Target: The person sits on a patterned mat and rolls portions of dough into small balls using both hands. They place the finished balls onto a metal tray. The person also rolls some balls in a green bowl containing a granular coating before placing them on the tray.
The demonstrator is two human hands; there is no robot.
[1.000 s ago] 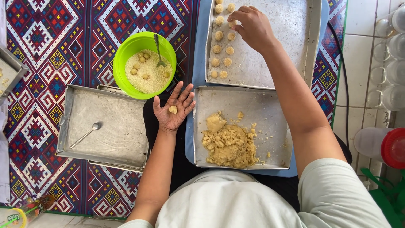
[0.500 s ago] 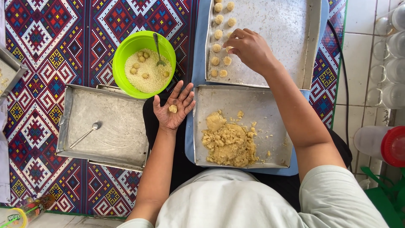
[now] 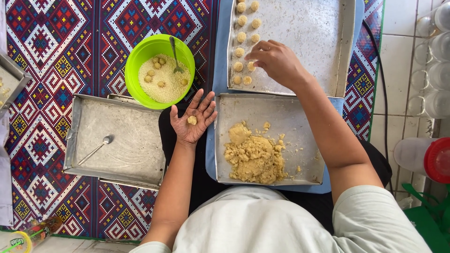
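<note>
Dough ball (image 3: 191,120) resting in open left hand (image 3: 192,118).
Right hand (image 3: 277,62), fingers pinched (on what, can't tell), is over far tray (image 3: 328,56), well apart from ball; left hand nearer to it.

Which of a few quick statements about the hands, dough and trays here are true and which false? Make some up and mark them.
1. The left hand lies palm up with a small dough piece on it. True.
2. The right hand is over the near tray's dough heap. False: it is at the dough balls on the far tray.
3. The green bowl holds a utensil. True.
4. The left tray holds dough. False: only a spoon.
</note>
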